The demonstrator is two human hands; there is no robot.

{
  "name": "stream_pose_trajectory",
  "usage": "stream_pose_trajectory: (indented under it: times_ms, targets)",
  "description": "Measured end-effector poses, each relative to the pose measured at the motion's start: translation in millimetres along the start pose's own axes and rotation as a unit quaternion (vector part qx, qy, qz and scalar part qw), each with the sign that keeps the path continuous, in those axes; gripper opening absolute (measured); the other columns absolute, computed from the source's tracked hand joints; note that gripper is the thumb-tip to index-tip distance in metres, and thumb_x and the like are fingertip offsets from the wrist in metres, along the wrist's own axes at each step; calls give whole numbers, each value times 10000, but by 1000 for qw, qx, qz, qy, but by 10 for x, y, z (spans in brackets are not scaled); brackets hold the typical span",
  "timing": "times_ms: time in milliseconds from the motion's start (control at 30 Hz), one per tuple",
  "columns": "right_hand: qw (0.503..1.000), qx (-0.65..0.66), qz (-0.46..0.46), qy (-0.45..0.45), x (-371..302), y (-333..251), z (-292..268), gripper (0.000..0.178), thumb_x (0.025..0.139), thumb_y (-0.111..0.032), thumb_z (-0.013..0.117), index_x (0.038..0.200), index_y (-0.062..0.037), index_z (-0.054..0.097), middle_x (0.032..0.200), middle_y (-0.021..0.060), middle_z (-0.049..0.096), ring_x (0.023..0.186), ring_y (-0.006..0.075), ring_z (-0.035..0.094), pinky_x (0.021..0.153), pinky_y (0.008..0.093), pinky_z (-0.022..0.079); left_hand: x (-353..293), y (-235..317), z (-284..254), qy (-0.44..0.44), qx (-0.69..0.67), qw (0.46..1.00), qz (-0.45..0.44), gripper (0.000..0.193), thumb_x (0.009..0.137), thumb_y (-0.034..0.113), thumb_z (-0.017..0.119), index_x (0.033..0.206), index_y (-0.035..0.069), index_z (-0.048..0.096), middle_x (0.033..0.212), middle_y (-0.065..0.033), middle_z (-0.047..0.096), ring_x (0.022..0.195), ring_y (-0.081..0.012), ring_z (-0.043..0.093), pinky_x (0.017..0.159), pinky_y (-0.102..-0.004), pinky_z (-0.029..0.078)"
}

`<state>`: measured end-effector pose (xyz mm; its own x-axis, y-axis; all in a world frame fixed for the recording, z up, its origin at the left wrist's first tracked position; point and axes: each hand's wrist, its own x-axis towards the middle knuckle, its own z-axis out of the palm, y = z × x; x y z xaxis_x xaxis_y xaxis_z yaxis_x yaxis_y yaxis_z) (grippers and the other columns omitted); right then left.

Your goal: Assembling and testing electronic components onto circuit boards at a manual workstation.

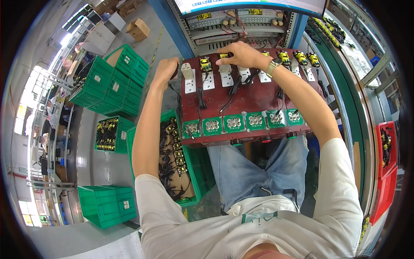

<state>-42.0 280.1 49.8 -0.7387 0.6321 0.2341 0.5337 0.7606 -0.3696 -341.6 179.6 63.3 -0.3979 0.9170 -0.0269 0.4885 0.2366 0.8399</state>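
My left hand (167, 70) is closed around a dark piece, mostly hidden by the fingers, beside the far left corner of a dark red test box (250, 97). A black cable (178, 101) hangs below that hand. My right hand (245, 55) pinches a yellow-and-black adapter circuit board (223, 55) at the third white socket (226, 78). The leftmost socket carries a white plug block (187, 71) with no board on it. Another adapter board (205, 64) stands in the second socket, and several more line the right side. Green connector boards (234, 124) run along the near edge.
Left of the box, a green crate (196, 183) holds several adapter boards and cables. More green crates (105, 207) stand on the floor farther left. Behind the box rises a blue-framed instrument rack (296, 32) under a screen (254, 5). Red bins (385, 190) sit far right.
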Motion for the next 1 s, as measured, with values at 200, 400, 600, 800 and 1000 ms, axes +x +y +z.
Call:
stream_pose_trajectory:
  times_ms: [200, 400, 600, 800, 1000]
  targets:
    - [969, -175, -97, 147, -148, 4, 338, 622, 1001, -536, 725, 1328, -8, 740, 1193, 177, 800, 933, 379, 757, 869, 461, 590, 161, -54, 97, -85, 60, 993, 63, 354, 958, 270, 589, 964, -50, 741, 854, -173, 737, 728, -291, 695, 774, -389, 579]
    - [999, 43, 29, 12, -116, 53, -96, 544, 1020, -476, 698, 1272, 3, 753, 1120, 167, 808, 881, 380, 746, 841, 472, 589, 292, -270, 311, 43, 194, 941, 273, 405, 952, 277, 590, 1110, -60, 750, 1041, -247, 784, 936, -416, 742, 873, -462, 586]
    - [989, 100, 112, -2, -87, 294, -313, 405, 1025, -335, 642, 1177, 20, 762, 1030, 164, 810, 818, 393, 732, 800, 472, 591, 420, -192, 315, -32, 322, 913, 248, 440, 959, 301, 554, 1173, -44, 723, 1192, -275, 763, 1095, -506, 701, 943, -527, 564]
    - [996, -79, 33, 28, -78, 359, 25, 279, 980, -197, 596, 1052, 14, 763, 958, 205, 794, 807, 411, 732, 759, 469, 600, 209, -133, 375, -71, 380, 905, 178, 452, 983, 333, 507, 1154, -36, 703, 1187, -269, 754, 1062, -518, 692, 926, -546, 561]
    - [978, -207, 28, 7, -56, 30, 151, 242, 919, -191, 599, 953, -4, 748, 954, 229, 783, 835, 423, 748, 701, 497, 606, 236, -217, 344, -59, 368, 909, 184, 446, 996, 338, 488, 1152, -29, 688, 1166, -265, 746, 1059, -520, 686, 909, -551, 562]
